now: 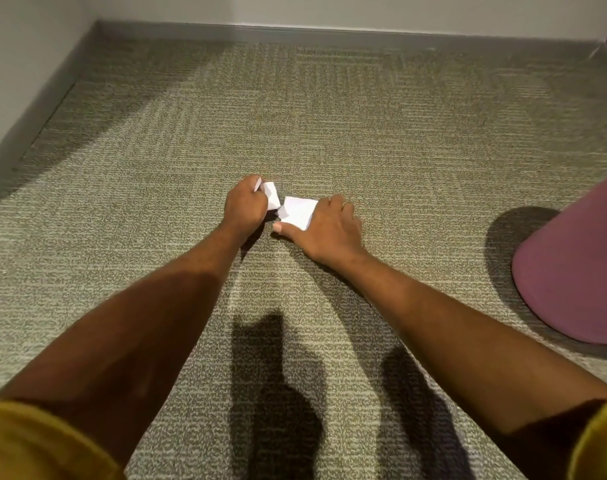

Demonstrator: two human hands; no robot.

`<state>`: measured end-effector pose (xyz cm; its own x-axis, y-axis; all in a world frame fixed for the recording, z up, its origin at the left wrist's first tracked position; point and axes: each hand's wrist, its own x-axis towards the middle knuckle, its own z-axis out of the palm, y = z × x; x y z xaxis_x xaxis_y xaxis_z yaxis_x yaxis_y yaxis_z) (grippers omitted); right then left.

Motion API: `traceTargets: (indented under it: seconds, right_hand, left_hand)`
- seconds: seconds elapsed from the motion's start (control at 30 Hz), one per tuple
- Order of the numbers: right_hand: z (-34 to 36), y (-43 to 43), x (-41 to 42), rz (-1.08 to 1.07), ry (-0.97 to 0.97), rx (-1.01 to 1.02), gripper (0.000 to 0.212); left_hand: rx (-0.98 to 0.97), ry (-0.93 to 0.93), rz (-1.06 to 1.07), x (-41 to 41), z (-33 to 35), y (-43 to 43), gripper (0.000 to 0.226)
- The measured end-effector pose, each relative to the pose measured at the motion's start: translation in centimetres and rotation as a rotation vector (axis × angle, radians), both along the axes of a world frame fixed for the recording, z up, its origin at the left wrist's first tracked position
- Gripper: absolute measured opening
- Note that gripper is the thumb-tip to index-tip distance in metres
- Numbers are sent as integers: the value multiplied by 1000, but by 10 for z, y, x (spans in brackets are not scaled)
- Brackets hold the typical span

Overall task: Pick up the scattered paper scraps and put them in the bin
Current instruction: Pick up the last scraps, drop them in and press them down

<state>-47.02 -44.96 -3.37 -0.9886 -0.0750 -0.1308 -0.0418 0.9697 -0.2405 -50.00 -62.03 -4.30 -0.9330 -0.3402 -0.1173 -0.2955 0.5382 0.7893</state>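
Both my hands reach down to the carpet in the middle of the view. My left hand (244,206) is curled round a small white paper scrap (271,194) that sticks out past its fingers. Just to its right, my right hand (326,223) grips a larger white paper scrap (297,210) between thumb and fingers, low against the carpet. The two scraps almost touch. No bin shows in this view.
A mauve cone-shaped object (572,271) stands on the carpet at the right edge. A grey skirting board (329,32) and white walls close off the far and left sides. Olive patterned carpet (329,116) lies between my hands and the wall.
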Motion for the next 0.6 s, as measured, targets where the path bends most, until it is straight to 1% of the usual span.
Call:
traceTargets:
  seconds: [0.07, 0.13, 0.17, 0.23, 0.33, 0.4, 0.5, 0.6]
  right_hand:
    - [-3, -12, 5, -15, 28, 75, 129]
    - [-6, -21, 7, -16, 43, 163, 130]
    - [-7, -24, 8, -13, 50, 210, 125]
    - [-10, -26, 7, 11, 77, 281, 107]
    - [-9, -19, 4, 62, 140, 320, 77]
    - [-9, -13, 0, 93, 153, 307, 64]
    - [-10, -2, -5, 132, 161, 248, 53]
    - [-10, 6, -3, 172, 181, 186, 49]
  left_hand:
    - [-2, 14, 1, 1, 0, -1, 25]
    - [-15, 42, -24, 1, -2, -1, 39]
    - [-25, 56, -38, 2, -3, -1, 46]
    - [-18, 67, -44, 3, -4, -1, 50]
    - [-14, 57, -63, 1, -9, -5, 43]
    - [-111, 24, -83, -2, -11, -5, 38]
    - [-236, 18, -130, -4, -13, 2, 32]
    - [-281, 40, -181, -4, -16, 5, 27]
